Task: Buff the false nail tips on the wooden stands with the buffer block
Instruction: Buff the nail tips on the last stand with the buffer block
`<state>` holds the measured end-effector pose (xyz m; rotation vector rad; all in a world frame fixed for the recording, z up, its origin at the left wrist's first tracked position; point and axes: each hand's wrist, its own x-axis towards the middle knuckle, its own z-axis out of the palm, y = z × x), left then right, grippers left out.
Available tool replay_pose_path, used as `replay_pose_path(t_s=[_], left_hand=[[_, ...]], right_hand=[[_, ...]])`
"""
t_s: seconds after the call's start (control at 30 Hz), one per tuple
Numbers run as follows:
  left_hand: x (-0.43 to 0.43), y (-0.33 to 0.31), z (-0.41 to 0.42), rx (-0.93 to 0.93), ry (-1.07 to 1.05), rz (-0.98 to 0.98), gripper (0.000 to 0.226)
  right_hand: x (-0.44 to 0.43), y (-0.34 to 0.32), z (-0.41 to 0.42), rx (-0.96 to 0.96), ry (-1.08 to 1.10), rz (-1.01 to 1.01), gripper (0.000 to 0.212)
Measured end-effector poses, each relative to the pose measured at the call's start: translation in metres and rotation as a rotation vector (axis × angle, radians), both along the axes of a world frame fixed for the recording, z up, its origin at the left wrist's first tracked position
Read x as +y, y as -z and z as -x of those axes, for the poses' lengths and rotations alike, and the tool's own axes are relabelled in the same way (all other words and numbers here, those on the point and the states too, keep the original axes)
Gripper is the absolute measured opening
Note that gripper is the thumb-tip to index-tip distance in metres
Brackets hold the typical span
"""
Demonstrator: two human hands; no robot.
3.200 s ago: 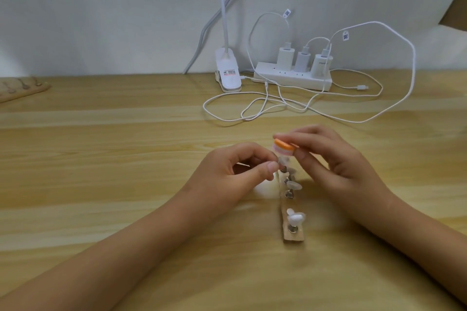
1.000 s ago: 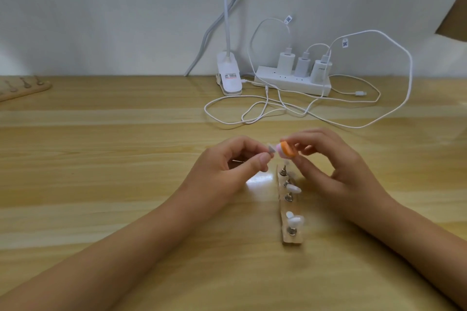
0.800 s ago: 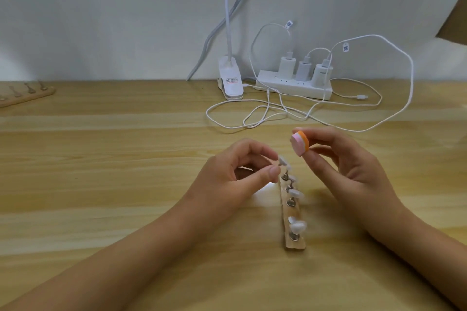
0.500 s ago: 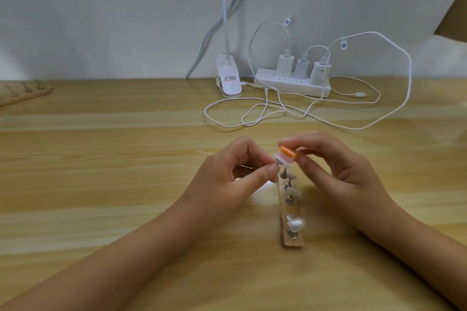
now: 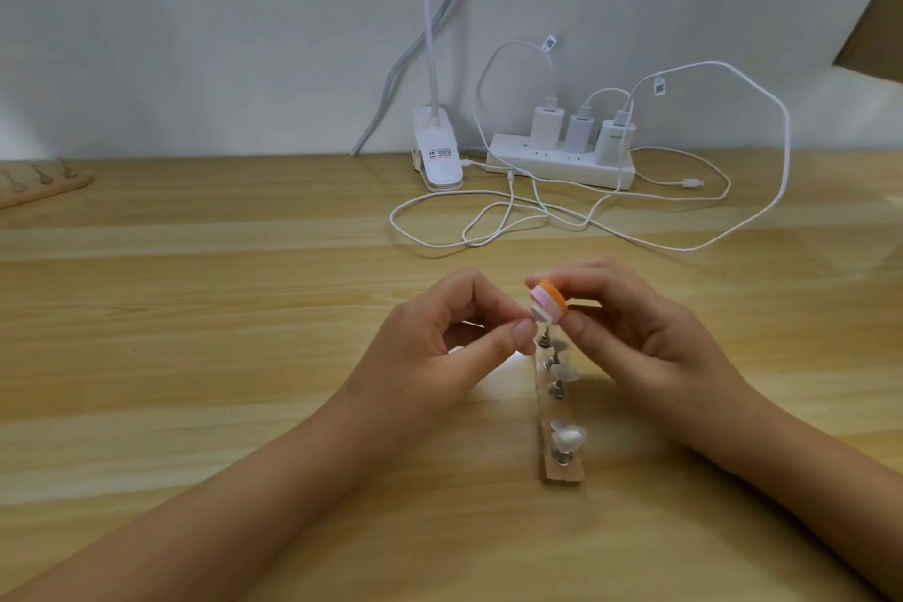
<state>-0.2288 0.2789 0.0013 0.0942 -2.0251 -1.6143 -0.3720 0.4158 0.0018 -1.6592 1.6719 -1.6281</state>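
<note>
Well to the left of both grips, a second wooden stand (image 5: 46,183) lies by the wall; what is on its pegs is too small to tell. The left hand (image 5: 454,347) has its fingers curled, with thumb and forefinger pinched together on what looks like the farthest nail tip (image 5: 536,319), which is mostly hidden between them. That pinch seems meant to steady the tip on its peg.

Touching the pinch from the right is the buffer block (image 5: 548,301), a small orange and pink pad tilted on edge, with its pale face turned toward the tip. Directly below both grips, the wooden stand (image 5: 562,469) runs toward the person and carries the other nail tips (image 5: 567,438) on metal pegs. The right hand (image 5: 635,332) grips the block from the right, forefinger on top and thumb beneath.

The step in hand appears to be buffing the far tip. To do it well, the pale face should lie flat on the tip's curve. Strokes should be short and light, since a hard push could pop the tip off its peg or drag the stand. The left fingertips need to stay off the buffed surface.
</note>
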Motion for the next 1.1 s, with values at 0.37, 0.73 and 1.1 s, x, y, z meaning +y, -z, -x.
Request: replay_pose_path(t_s=[0.37, 0.73, 1.1], left_hand=[[0.001, -0.001, 0.001, 0.02, 0.042, -0.057, 0.012], [-0.002, 0.0, 0.002, 0.0, -0.005, -0.036, 0.004], [0.001, -0.002, 0.001, 0.012, -0.034, -0.001, 0.009]], right_hand=[[0.001, -0.002, -0.004, 0.036, 0.015, 0.077, 0.023], [0.002, 0.002, 0.0, 0.196, 0.059, 0.054, 0.025], [0.004, 0.003, 0.005, 0.162, 0.14, 0.141, 0.034]])
